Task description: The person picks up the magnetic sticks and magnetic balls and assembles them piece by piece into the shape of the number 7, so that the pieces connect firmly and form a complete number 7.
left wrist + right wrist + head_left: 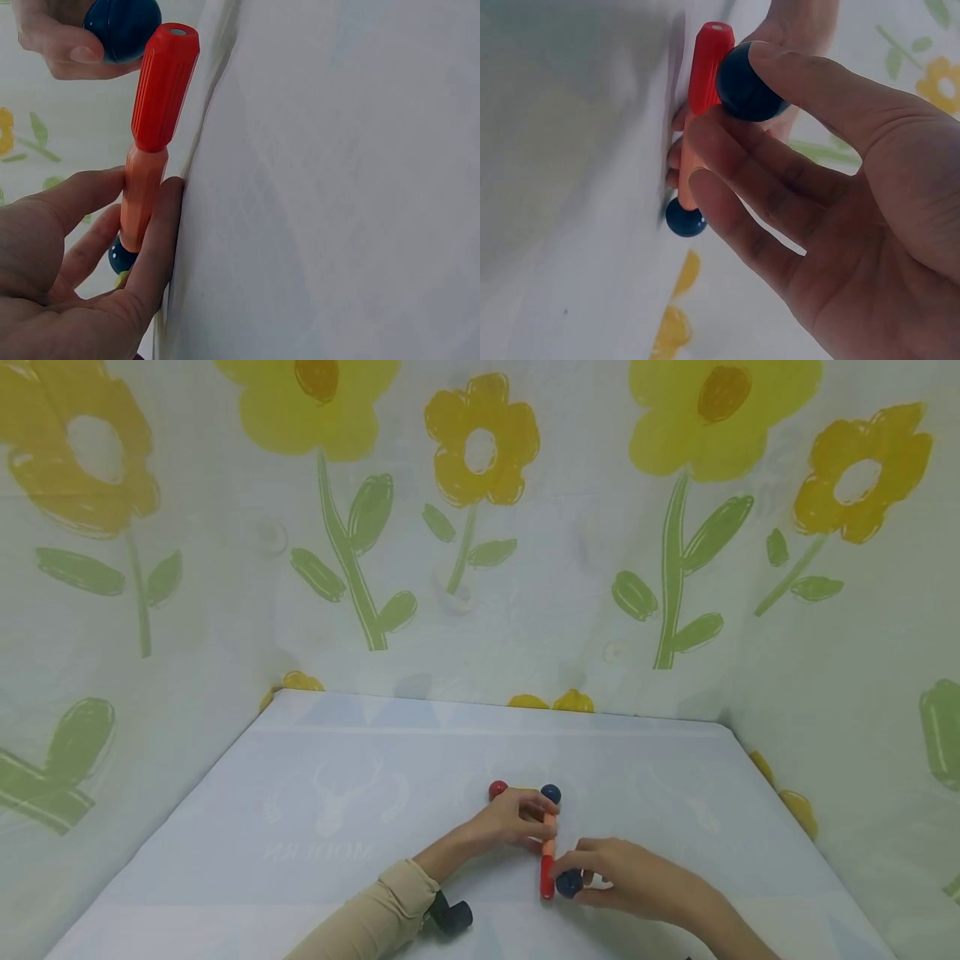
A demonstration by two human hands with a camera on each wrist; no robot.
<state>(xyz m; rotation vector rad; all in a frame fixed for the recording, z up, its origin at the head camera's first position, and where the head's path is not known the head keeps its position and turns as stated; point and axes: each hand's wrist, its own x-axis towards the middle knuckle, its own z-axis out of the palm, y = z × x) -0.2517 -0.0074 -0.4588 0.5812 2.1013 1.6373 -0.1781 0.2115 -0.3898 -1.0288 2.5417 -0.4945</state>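
My left hand (498,820) holds an orange magnetic stick (142,196) between thumb and fingers, low over the table. A red magnetic stick (547,878) joins it end to end, pointing towards me. At the orange stick's far end sits a dark blue ball (551,793). A yellow stick (522,789), mostly behind the left hand, runs from there towards a red ball (497,789). My right hand (633,878) pinches another dark blue ball (744,88) beside the red stick's near end. Whether that ball touches the stick I cannot tell.
A dark, rounded object (453,917) shows by the left sleeve, partly hidden. The white table (315,877) carries faint printed deer heads. Flower-patterned cloth (540,610) hangs behind it and on both sides.
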